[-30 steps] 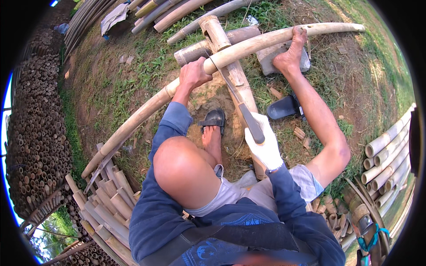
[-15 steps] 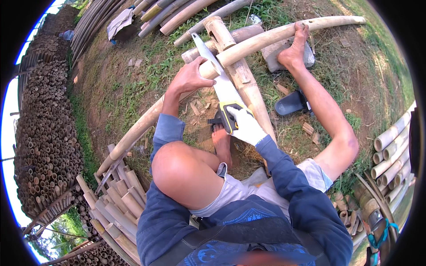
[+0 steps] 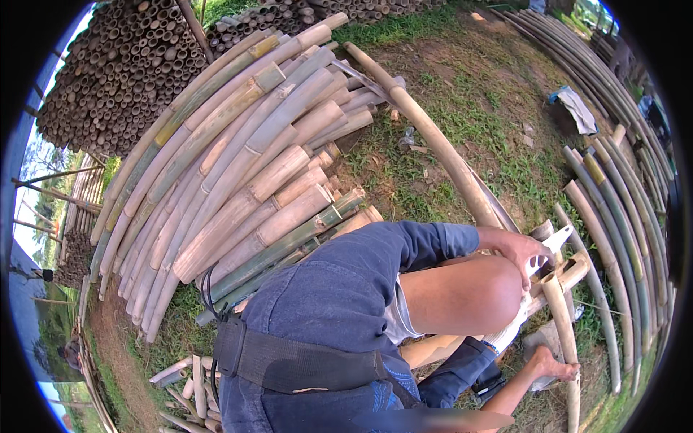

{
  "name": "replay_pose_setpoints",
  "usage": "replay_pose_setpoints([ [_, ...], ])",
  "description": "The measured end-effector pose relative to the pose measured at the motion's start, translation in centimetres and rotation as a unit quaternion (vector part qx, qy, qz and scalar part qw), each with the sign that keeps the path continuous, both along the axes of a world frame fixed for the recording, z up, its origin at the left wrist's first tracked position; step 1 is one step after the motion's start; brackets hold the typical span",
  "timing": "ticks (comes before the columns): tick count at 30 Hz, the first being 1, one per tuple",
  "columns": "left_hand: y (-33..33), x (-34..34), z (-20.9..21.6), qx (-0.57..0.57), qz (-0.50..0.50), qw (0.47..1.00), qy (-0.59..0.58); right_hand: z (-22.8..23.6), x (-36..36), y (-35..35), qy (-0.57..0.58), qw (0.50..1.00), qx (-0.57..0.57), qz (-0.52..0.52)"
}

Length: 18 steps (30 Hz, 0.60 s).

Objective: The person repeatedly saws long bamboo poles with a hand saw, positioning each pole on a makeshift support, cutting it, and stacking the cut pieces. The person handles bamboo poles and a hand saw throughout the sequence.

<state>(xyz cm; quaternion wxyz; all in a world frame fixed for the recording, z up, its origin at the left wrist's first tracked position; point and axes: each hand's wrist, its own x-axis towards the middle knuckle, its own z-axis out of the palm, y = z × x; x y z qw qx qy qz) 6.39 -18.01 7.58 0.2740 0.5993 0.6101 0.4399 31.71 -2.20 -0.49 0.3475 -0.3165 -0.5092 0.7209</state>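
My left hand [image 3: 514, 251] is closed on the end of a long bamboo pole [image 3: 433, 133], which runs from there to the far left of the ground. Beside its fingers rises the pale blade of a hand saw [image 3: 556, 242]. My raised knee covers the saw's handle. White-gloved, my right hand [image 3: 508, 332] shows only partly past the knee, in line with the blade; its fingers are hidden. Across the cut from my left hand lies another bamboo length [image 3: 559, 310], with my bare foot [image 3: 550, 365] pressing on it. A bamboo support [image 3: 575, 269] sits under the cutting spot.
A large heap of cut bamboo poles [image 3: 238, 159] lies to my left. Long poles [image 3: 613, 245] line the right side. Stacked bamboo ends [image 3: 130, 72] form a wall at the far left. A pale sheet [image 3: 577, 110] lies on the grass beyond.
My view has swung to the left, bringing the bamboo heap into the middle. My left hand remains at the pole beside the saw blade. The knee now covers the saw's handle.
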Motion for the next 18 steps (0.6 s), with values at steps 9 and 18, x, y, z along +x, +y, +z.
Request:
replay_pose_setpoints([
  [9,-18.9,-10.6,-8.2,0.188,0.634,0.574,-0.483,-0.5,4.3,14.4,-0.223,0.78,0.416,-0.411],
  [18,-16.0,-3.4,-9.6,0.124,0.533,0.642,-0.538,-3.4,5.5,18.3,-0.277,0.656,0.587,-0.385],
])
